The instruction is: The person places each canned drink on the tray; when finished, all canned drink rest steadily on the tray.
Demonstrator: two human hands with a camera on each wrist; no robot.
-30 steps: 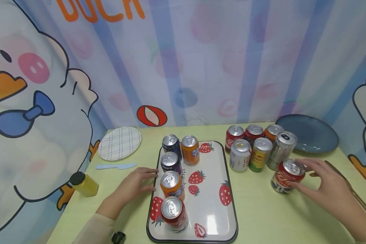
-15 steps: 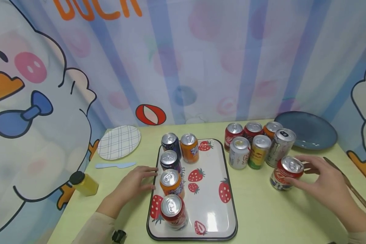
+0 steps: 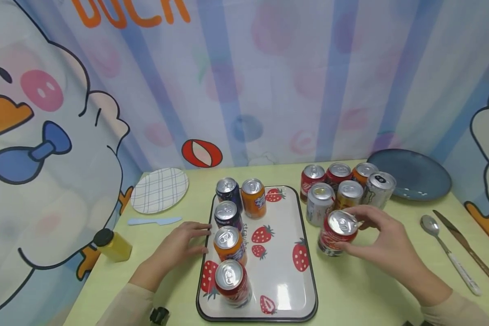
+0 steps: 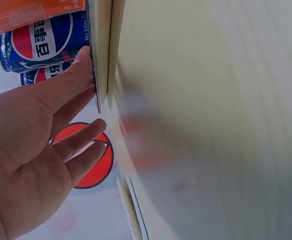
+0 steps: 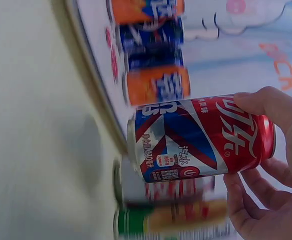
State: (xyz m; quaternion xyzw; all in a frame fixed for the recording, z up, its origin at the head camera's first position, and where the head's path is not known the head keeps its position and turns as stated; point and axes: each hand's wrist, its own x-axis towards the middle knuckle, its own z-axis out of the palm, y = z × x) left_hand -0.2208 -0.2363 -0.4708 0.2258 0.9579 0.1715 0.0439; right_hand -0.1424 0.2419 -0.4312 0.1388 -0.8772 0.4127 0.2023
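My right hand (image 3: pixel 385 237) grips a red, blue and silver cola can (image 3: pixel 337 235) near its top, thumb on one side and fingers on the other. In the right wrist view the can (image 5: pixel 186 140) is held clear of the table. My left hand (image 3: pixel 181 244) is at the left rim of a white strawberry-patterned tray (image 3: pixel 277 253), its fingers extended. The left wrist view has the thumb at the tray edge, beside a Pepsi can (image 4: pixel 48 40). On the tray's left side stand a red can (image 3: pixel 232 283), orange cans (image 3: pixel 230 244) and dark blue cans (image 3: pixel 228 215).
Behind the held can stand several more cans (image 3: pixel 319 203), with a dark blue plate (image 3: pixel 415 174) farther back. At the right lie a spoon (image 3: pixel 442 244) and a brown knife (image 3: pixel 466 244). A checked plate (image 3: pixel 159 190), pale blue knife (image 3: pixel 155 221) and yellow bottle (image 3: pixel 114 246) are at the left.
My right hand has carried the red cola can leftward toward the tray, off its spot on the table. The spoon at the right has come into view. My left hand stays at the tray rim.
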